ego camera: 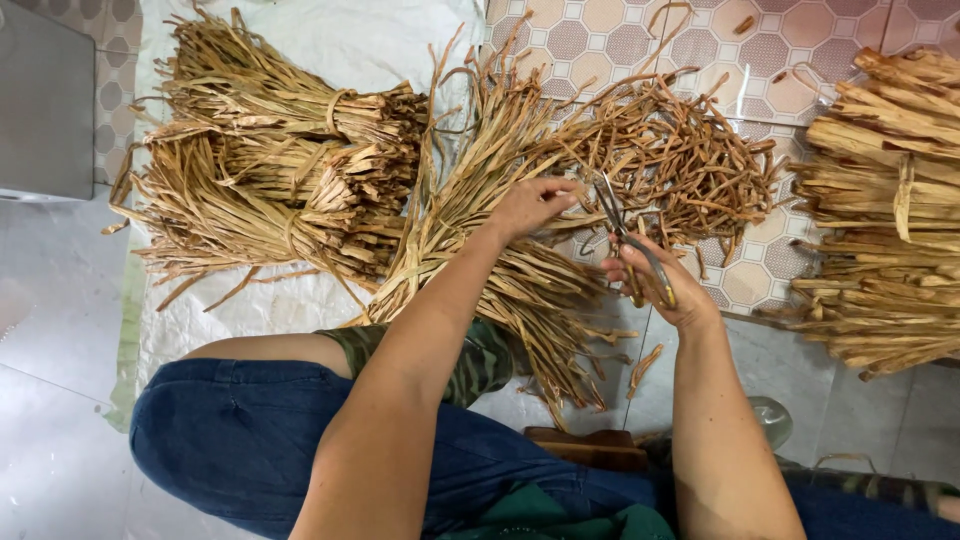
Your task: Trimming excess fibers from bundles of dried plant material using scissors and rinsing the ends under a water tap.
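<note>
My right hand [660, 285] grips a pair of metal scissors [625, 235] with yellowish handles, the blades pointing up and away. My left hand [530, 205] pinches a dried tan leaf strip [570, 222] just left of the blades. Both hands hover over a loose sheaf of dried strips [490, 250] that fans toward my lap. Beyond the scissors lies a tangled heap of short cut pieces [680, 165].
Tied bundles of dried strips [270, 170] rest on a white woven sheet [340, 40] at the left. A stack of thicker bundles [890, 210] fills the right edge. A grey box [45, 100] stands far left. Patterned floor tiles [590, 40] show behind. My legs in blue jeans [240, 440] sit below.
</note>
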